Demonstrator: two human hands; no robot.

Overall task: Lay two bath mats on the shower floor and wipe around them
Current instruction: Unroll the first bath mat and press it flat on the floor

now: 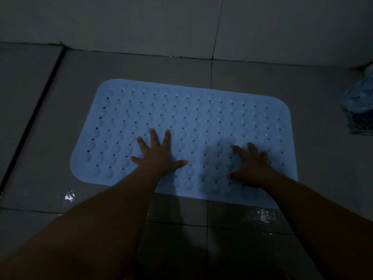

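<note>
Left hand (159, 153), right hand (252, 166) splayed flat on blue mat (201, 110).

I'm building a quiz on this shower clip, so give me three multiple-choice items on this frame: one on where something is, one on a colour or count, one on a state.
1. Where does the bundled second mat sit?
A. At the frame's right edge, by the wall
B. On top of the flat mat
C. Under the left hand

2. What colour is the flat mat?
A. Red
B. Light blue
C. Black

3. How do the two hands meet the flat mat?
A. Both lift a corner
B. Both are off the mat
C. Both press down on it with fingers spread

Answers:
1. A: the bluish bundle lies on the floor at the far right, apart from the flat mat.
2. B: its holed surface shows pale blue against the grey tiled floor.
3. C: the left hand and right hand lie on the mat, fingers spread.
</note>
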